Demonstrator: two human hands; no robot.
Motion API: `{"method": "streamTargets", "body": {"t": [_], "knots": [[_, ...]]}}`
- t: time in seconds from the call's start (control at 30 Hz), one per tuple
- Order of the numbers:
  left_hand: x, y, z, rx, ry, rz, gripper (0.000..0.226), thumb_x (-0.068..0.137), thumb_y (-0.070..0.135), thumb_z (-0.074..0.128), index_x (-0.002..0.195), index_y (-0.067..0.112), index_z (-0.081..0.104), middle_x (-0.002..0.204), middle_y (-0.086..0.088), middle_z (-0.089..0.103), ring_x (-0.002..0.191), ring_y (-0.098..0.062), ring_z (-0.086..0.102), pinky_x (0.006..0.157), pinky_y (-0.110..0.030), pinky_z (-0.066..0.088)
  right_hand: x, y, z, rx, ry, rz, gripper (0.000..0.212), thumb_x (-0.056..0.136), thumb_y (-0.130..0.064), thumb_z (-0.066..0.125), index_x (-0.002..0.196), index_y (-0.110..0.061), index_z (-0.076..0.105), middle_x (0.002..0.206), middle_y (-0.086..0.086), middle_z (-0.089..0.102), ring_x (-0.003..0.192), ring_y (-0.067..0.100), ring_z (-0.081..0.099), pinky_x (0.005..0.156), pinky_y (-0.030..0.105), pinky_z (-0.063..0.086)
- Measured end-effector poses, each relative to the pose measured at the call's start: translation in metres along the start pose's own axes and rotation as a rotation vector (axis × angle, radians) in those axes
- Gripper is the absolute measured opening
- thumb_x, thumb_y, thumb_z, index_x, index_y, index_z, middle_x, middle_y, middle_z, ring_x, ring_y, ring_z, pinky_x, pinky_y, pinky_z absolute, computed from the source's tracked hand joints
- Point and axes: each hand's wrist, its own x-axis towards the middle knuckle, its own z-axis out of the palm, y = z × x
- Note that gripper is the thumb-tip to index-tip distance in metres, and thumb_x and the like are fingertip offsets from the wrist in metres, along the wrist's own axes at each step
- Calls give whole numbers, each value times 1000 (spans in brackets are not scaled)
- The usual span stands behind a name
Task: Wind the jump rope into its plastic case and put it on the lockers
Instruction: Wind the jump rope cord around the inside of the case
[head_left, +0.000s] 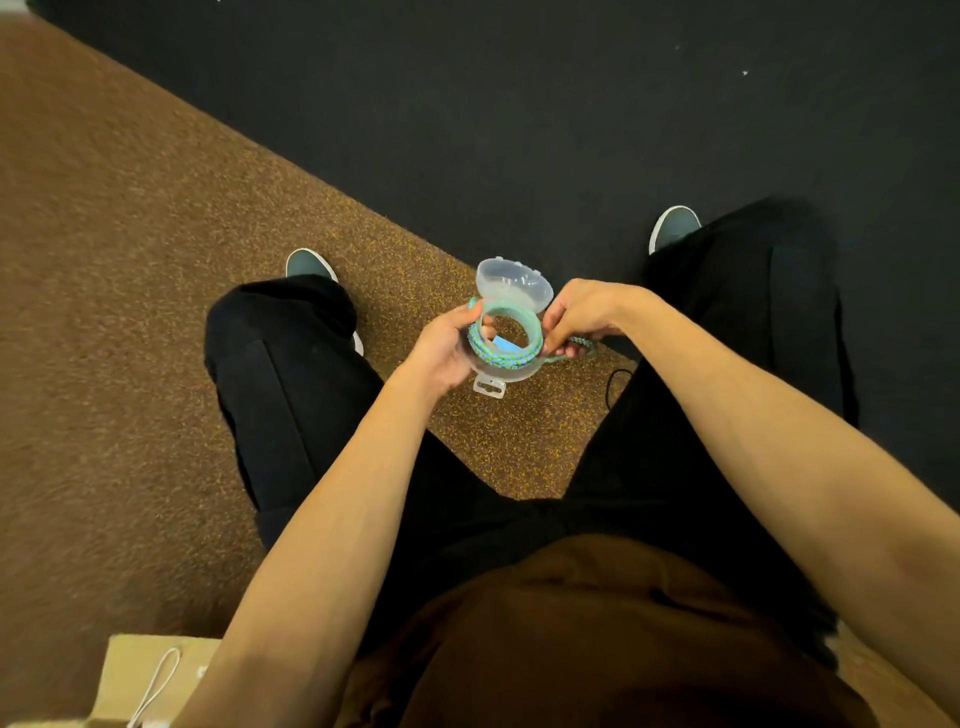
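A round clear plastic case (498, 375) hangs in front of me above the floor, its lid (514, 283) flipped open away from me. Coils of blue-green jump rope (506, 356) lie around a mint-green ring inside it. My left hand (449, 351) grips the case by its left side, thumb over the rim. My right hand (584, 317) pinches a loose stretch of the rope at the case's right edge. No lockers are in view.
I stand with legs apart in black trousers, shoes (310, 264) on brown speckled carpet (156, 260) and a black floor area (571, 130). A thin black cord (615, 387) hangs by my right leg. A cardboard box (150, 675) with a white string sits at the lower left.
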Motion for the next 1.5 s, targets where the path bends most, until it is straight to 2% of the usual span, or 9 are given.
{"method": "streamTargets", "body": {"t": [0.23, 0.4, 0.53, 0.73, 0.93, 1.07, 1.23, 1.3, 1.5], "knots": [[-1, -5, 4, 126, -59, 64, 22, 98, 1, 37, 110, 1, 55, 64, -1, 62, 47, -3, 57, 48, -15, 48, -1, 2, 7, 51, 155, 24, 9, 75, 16, 64, 81, 10, 68, 51, 13, 64, 35, 12, 54, 36, 18, 42], [3, -7, 5, 185, -52, 111, 34, 95, -4, 41, 127, -5, 51, 77, -1, 69, 56, -1, 61, 49, -15, 48, 2, 4, 13, 19, 253, 63, 18, 67, 6, 65, 82, 14, 69, 65, 24, 60, 51, 22, 49, 44, 22, 37], [7, -9, 2, 277, -43, 126, 34, 95, -2, 43, 128, -4, 52, 86, -5, 62, 59, -3, 55, 50, -15, 46, 0, -1, 13, 148, 285, 67, 9, 79, 8, 61, 85, 13, 64, 51, 17, 61, 36, 16, 54, 36, 19, 42], [11, -12, -1, 358, -7, 174, 29, 95, 0, 45, 121, 3, 57, 82, -9, 60, 50, -7, 51, 49, -16, 46, -2, -8, 13, 361, 295, -19, 8, 82, 18, 57, 78, 13, 62, 59, 18, 62, 47, 19, 63, 43, 22, 50], [8, -23, -1, 786, -78, 171, 33, 93, 1, 49, 125, 8, 56, 88, -15, 62, 43, -2, 52, 58, -22, 45, 12, 9, 17, -256, 239, 74, 9, 63, 7, 78, 67, 5, 70, 52, 13, 67, 44, 19, 62, 64, 35, 59], [5, -35, 2, 948, -188, 146, 30, 93, 0, 50, 123, 4, 56, 96, -19, 59, 63, -13, 55, 63, -19, 46, 10, 10, 28, -590, 150, 184, 23, 69, -14, 85, 67, -7, 63, 32, -2, 54, 34, 14, 53, 51, 26, 50], [2, -35, 4, 983, -233, 142, 28, 93, -3, 50, 119, -1, 58, 82, -9, 62, 49, -1, 52, 57, -14, 45, 10, 7, 32, -771, 97, 168, 30, 79, -29, 77, 92, -6, 63, 83, 9, 65, 77, 29, 62, 69, 33, 51], [4, -36, 3, 988, -240, 144, 28, 93, -4, 49, 120, -2, 57, 79, -4, 61, 47, 3, 52, 57, -13, 45, 5, 9, 32, -727, 60, 181, 20, 88, -24, 65, 81, -6, 60, 79, 10, 63, 65, 26, 59, 57, 30, 47], [7, -28, 0, 983, -170, 247, 38, 90, -4, 53, 128, -1, 54, 111, -8, 61, 91, -9, 57, 89, -23, 45, 13, 12, 35, -292, 90, 198, 24, 93, -18, 42, 70, -14, 48, 48, 0, 45, 36, 13, 35, 46, 21, 32]]}}
